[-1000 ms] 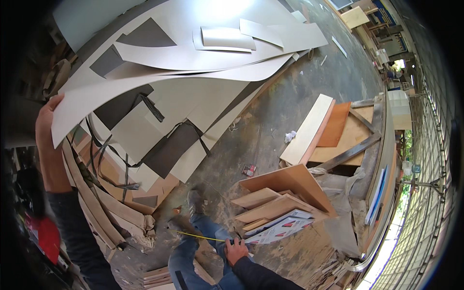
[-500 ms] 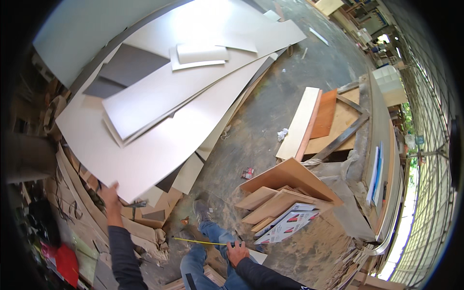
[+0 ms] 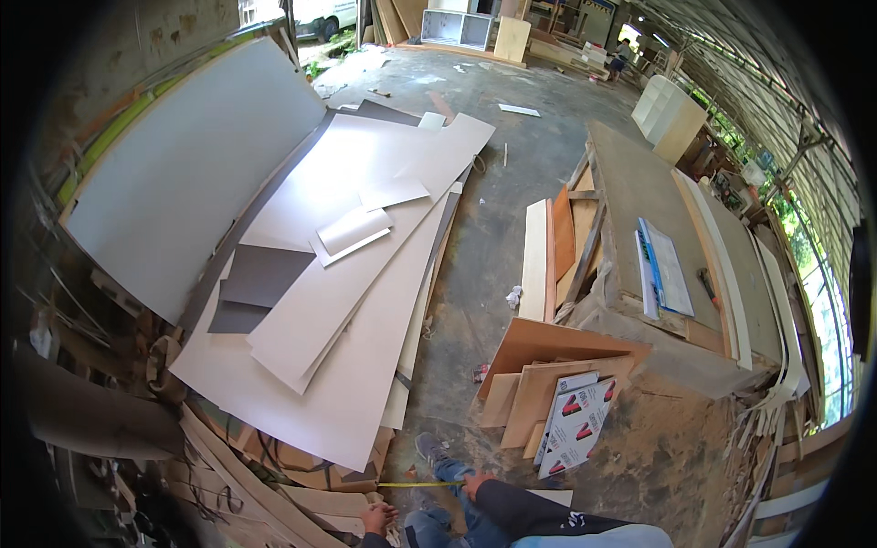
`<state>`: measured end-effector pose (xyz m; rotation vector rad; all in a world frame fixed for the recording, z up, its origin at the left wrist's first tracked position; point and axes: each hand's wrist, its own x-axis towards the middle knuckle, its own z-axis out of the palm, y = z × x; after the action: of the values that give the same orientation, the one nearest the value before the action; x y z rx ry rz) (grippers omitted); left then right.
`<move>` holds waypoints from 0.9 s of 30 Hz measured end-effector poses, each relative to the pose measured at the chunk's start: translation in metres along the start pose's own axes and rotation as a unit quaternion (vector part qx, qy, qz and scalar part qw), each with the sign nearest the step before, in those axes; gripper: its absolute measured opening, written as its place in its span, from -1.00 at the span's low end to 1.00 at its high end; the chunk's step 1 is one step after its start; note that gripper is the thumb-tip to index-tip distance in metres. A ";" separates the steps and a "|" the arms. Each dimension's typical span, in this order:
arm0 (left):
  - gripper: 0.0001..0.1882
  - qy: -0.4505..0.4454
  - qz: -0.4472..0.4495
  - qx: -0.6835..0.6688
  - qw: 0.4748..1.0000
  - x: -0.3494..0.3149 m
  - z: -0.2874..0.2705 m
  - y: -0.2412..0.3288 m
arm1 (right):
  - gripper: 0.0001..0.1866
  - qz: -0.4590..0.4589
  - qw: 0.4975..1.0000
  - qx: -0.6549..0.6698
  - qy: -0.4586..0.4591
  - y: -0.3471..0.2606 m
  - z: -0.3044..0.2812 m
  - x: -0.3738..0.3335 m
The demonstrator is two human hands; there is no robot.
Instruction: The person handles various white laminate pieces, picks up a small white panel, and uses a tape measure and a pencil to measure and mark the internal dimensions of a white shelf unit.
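My right hand point(image 3: 475, 484) is closed round a tape measure, its case mostly hidden by the fingers. A narrow yellow blade point(image 3: 420, 484) stretches left from it, level, across the front of my legs. My left hand point(image 3: 378, 518) is lower and further left, beside the ends of some curved boards. Its fingers are loosely apart and nothing shows in them. Ahead of it lies a large stack of pale laminate sheets point(image 3: 301, 425), with narrower strips, dark grey pieces point(image 3: 265, 274) and a curled offcut point(image 3: 352, 230) on top.
Wooden panels point(image 3: 525, 388) and a printed white board point(image 3: 577, 425) lean against a workbench point(image 3: 630, 173) at right. On the bench lie a blue-edged pad point(image 3: 667, 269) and a red-handled tool point(image 3: 708, 285). A big pale panel point(image 3: 192, 183) stands at left. Curved boards point(image 3: 228, 470) lie below the stack.
My left hand has left the sheet's near corner and come down and right, toward my legs. My view has tipped up toward the far floor. The tape blade stays extended from my right hand.
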<state>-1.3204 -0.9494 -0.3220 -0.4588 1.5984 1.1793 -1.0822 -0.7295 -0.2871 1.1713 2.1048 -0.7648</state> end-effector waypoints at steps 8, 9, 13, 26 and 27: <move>-0.85 -0.073 0.025 0.153 0.985 -0.059 -0.024 0.013 | -0.53 -0.136 0.986 0.046 -0.082 -0.016 -0.033 -0.047; -0.84 -0.082 0.035 0.170 0.981 -0.059 -0.029 0.016 | -0.52 -0.146 0.985 0.049 -0.075 -0.016 -0.035 -0.055; -0.79 -0.119 0.069 0.246 0.959 -0.071 -0.038 0.035 | -0.50 -0.127 0.990 0.054 -0.034 -0.004 -0.036 -0.101; -0.70 -0.253 0.131 0.374 0.882 -0.121 0.037 0.056 | -0.46 0.083 0.971 0.210 0.074 0.104 -0.025 -0.155; -0.67 -0.266 0.109 0.413 0.864 -0.130 0.051 0.055 | -0.45 0.114 0.967 0.218 0.065 0.118 -0.016 -0.156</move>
<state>-1.2877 -0.9153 -0.1800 0.5764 1.5003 0.5843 -0.9155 -0.7477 -0.1849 1.7044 1.9086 -1.1002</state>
